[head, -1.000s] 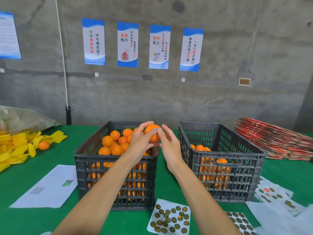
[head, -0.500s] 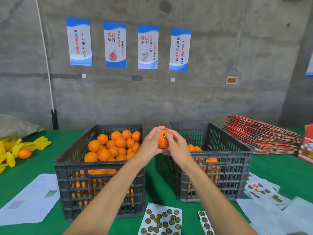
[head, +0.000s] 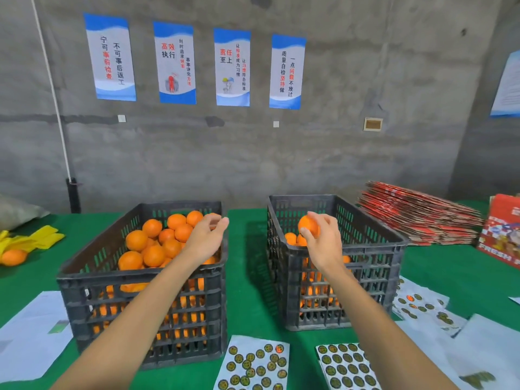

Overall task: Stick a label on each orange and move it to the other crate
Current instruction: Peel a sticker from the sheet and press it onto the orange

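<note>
While half a second earlier both hands had met on one orange between the crates, they had now split apart; the right hand point(head: 323, 243) gripped the orange point(head: 308, 226) alone, fingers curled round it, held above the right crate point(head: 374, 246) near its front-left corner; no label could be made out on the fruit from this angle, though the earlier two-hand press suggested it had just been stuck on; the left hand point(head: 206, 237) had let go and hung over the left crate point(head: 140, 280), fingers loosely spread, holding nothing, just above the heaped oranges point(head: 153, 243); right crate held only a few oranges point(head: 294, 239) at the bottom; judgement: label step done for this fruit, drop into the right crate pending, left hand probably going for the next one; sticker sheets point(head: 253, 361) lay on the green tabletop point(head: 247, 277) in front of the crates, more sheets point(head: 419, 305) to the right; a stray orange point(head: 12, 257) sat by yellow wrappers point(head: 42, 237) at far left; flat red cartons point(head: 416, 215) were stacked behind the right crate.
</note>
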The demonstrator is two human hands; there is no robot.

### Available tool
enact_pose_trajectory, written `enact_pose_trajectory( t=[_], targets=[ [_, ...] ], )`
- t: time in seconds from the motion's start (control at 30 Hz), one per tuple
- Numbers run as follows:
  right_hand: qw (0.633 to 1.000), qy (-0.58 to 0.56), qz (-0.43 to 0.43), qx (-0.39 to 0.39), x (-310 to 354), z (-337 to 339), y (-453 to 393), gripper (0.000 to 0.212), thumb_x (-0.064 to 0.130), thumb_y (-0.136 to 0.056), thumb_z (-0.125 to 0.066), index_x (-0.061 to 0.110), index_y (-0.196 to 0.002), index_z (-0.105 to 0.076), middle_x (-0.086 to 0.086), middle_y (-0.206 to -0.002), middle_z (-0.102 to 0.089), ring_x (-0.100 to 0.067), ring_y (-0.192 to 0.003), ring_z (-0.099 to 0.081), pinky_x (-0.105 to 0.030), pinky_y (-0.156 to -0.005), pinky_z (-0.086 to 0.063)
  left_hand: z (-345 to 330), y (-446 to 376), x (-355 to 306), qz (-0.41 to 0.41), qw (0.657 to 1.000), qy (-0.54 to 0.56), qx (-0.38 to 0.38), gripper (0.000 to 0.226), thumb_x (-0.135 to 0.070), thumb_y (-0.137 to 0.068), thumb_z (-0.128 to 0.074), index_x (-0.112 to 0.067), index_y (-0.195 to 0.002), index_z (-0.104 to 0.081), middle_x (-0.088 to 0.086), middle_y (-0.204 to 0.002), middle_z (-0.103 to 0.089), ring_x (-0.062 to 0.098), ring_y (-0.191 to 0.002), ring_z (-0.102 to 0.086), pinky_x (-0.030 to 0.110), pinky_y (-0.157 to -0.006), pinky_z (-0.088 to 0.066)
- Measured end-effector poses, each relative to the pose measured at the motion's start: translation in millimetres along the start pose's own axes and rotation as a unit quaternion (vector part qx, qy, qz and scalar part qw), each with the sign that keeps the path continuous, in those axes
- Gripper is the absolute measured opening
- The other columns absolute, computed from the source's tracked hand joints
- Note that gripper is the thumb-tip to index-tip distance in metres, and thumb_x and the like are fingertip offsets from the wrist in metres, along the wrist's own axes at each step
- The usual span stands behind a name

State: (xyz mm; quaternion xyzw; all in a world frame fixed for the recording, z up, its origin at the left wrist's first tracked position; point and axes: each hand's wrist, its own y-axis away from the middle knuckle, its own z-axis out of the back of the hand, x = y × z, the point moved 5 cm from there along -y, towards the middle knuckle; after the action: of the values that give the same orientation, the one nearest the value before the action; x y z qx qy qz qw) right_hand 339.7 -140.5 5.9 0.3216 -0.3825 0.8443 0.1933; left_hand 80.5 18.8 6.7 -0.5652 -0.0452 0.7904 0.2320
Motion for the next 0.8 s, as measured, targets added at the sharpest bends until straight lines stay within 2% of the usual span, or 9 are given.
enact_pose_trajectory(
  t=[0.07, 0.13, 0.2, 0.27, 0.3, 0.33, 0.4, 0.53, 0.8],
  targets=[
    [1.0, 0.015, 0.004, -0.002, -5.6, -4.2, 1.1, 0.037, 0.023, -0.105, -0.054, 0.018, -0.142, -0.056, -0.005, -0.153, -0.037, -0.031, -0.137, -0.041, -0.045, -0.112, -0.039, 12.6, -4.9, 9.6, 0.004, 0.999, -0.032, -0.009, 0.042, -0.04, -0.105, -0.055, -0.012, -0.135, -0.058, 0.009, -0.132, -0.061, 0.031, -0.12, -0.06, 0.053, -0.101, -0.053],
    [1.0, 0.012, 0.013, -0.013, -4.7, -8.3, 2.2, 0.036, 0.021, -0.106, -0.052, 0.015, -0.141, -0.057, -0.004, -0.155, -0.038, -0.026, -0.143, -0.036, -0.043, -0.115, -0.038, 26.0, -10.7, 21.1, 0.018, 0.998, -0.064, 0.001, 0.041, -0.037, -0.105, -0.055, -0.013, -0.138, -0.055, 0.009, -0.136, -0.059, 0.033, -0.119, -0.06, 0.054, -0.1, -0.052],
    [0.999, 0.01, 0.045, -0.019, 4.4, -13.7, 4.5, 0.035, 0.02, -0.106, -0.053, 0.015, -0.14, -0.058, -0.003, -0.153, -0.043, -0.023, -0.142, -0.038, -0.04, -0.115, -0.036, 39.7, -15.2, 35.2, 0.034, 0.994, -0.107, 0.011, 0.038, -0.029, -0.106, -0.054, -0.014, -0.14, -0.053, 0.013, -0.131, -0.06, 0.034, -0.1, -0.065, 0.045, -0.085, -0.055],
    [0.994, 0.03, 0.098, -0.032, 19.8, -19.5, 10.1, 0.034, 0.017, -0.104, -0.056, 0.013, -0.137, -0.061, -0.004, -0.146, -0.052, -0.022, -0.137, -0.045, -0.039, -0.114, -0.037, 50.6, -18.5, 51.6, 0.057, 0.987, -0.15, 0.027, 0.04, -0.021, -0.106, -0.052, -0.013, -0.145, -0.047, 0.016, -0.113, -0.065, 0.024, -0.074, -0.06, 0.034, -0.064, -0.047],
    [0.989, 0.05, 0.129, -0.043, 28.8, -23.2, 13.3, 0.033, 0.015, -0.101, -0.059, 0.012, -0.134, -0.063, -0.005, -0.141, -0.058, -0.024, -0.132, -0.051, -0.04, -0.113, -0.038, 55.0, -20.4, 59.2, 0.075, 0.984, -0.16, 0.038, 0.043, -0.021, -0.107, -0.05, -0.014, -0.149, -0.043, 0.017, -0.105, -0.067, 0.024, -0.072, -0.06, 0.034, -0.062, -0.046],
    [0.983, 0.07, 0.158, -0.056, 37.6, -27.8, 16.3, 0.032, 0.012, -0.099, -0.063, 0.011, -0.131, -0.066, -0.006, -0.135, -0.063, -0.026, -0.127, -0.056, -0.042, -0.112, -0.041, 57.5, -22.5, 64.9, 0.093, 0.981, -0.163, 0.053, 0.046, -0.023, -0.108, -0.049, -0.015, -0.152, -0.039, 0.021, -0.109, -0.067, 0.03, -0.081, -0.065, 0.037, -0.068, -0.049],
    [0.976, 0.083, 0.19, -0.063, 52.7, -39.5, 20.9, 0.032, 0.009, -0.094, -0.066, 0.009, -0.126, -0.068, -0.006, -0.126, -0.069, -0.028, -0.118, -0.062, -0.046, -0.111, -0.043, 60.2, -27.8, 71.6, 0.117, 0.973, -0.18, 0.084, 0.052, -0.029, -0.109, -0.047, -0.018, -0.157, -0.032, 0.025, -0.14, -0.057, 0.04, -0.115, -0.062, 0.044, -0.088, -0.051],
    [0.983, 0.031, 0.181, -0.022, 73.5, -73.7, 26.9, 0.034, 0.012, -0.095, -0.068, 0.01, -0.129, -0.068, -0.006, -0.124, -0.07, -0.028, -0.115, -0.064, -0.046, -0.107, -0.045, 61.4, -38.0, 87.6, 0.138, 0.945, -0.259, 0.142, 0.064, -0.035, -0.105, -0.056, -0.022, -0.161, -0.027, 0.015, -0.159, -0.04, 0.033, -0.137, -0.048, 0.037, -0.106, -0.041],
    [0.985, -0.059, 0.139, 0.085, 109.3, -144.6, 34.8, 0.04, 0.022, -0.097, -0.066, 0.026, -0.136, -0.061, 0.008, -0.132, -0.065, -0.016, -0.121, -0.057, -0.044, -0.108, -0.044, 115.3, -59.6, 134.4, 0.223, 0.835, -0.478, 0.16, 0.078, -0.039, -0.097, -0.064, -0.029, -0.162, -0.022, 0.012, -0.165, -0.03, 0.037, -0.149, -0.034, 0.048, -0.121, -0.031]
  ],
)
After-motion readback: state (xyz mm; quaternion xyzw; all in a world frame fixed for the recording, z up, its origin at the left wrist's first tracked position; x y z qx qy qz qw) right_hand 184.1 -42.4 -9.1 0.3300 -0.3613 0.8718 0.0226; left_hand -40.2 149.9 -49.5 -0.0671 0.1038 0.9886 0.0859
